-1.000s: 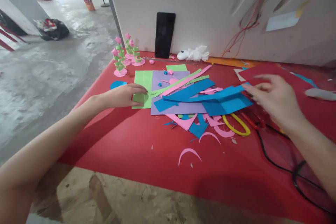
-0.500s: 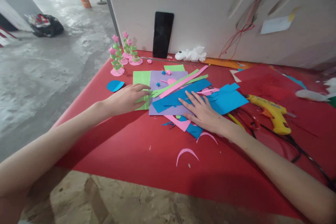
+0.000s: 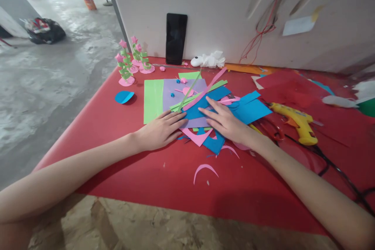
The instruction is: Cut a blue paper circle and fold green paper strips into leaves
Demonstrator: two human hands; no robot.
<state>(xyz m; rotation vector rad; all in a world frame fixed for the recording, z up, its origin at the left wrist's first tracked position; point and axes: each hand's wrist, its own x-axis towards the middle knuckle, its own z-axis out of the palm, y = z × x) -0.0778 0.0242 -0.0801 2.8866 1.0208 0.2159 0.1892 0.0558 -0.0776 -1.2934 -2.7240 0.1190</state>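
- Our right grip point(image 3: 221, 121) is spread apart, fingers on the blue paper strip point(image 3: 194, 113)
- Our left grip point(image 3: 161, 132) lies palm down, fingers apart, by the strip's left end
- We see the strip over purple paper point(image 3: 167, 103) on the red bench point(image 3: 117, 172)

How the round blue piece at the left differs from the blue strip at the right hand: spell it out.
The round blue piece is compact with a curved edge; the blue strip is longer, with straight edges. The round piece lies apart on the red table; the strip lies over the purple sheet. The round piece is uncovered; the right hand partly hides the strip. Both are blue.
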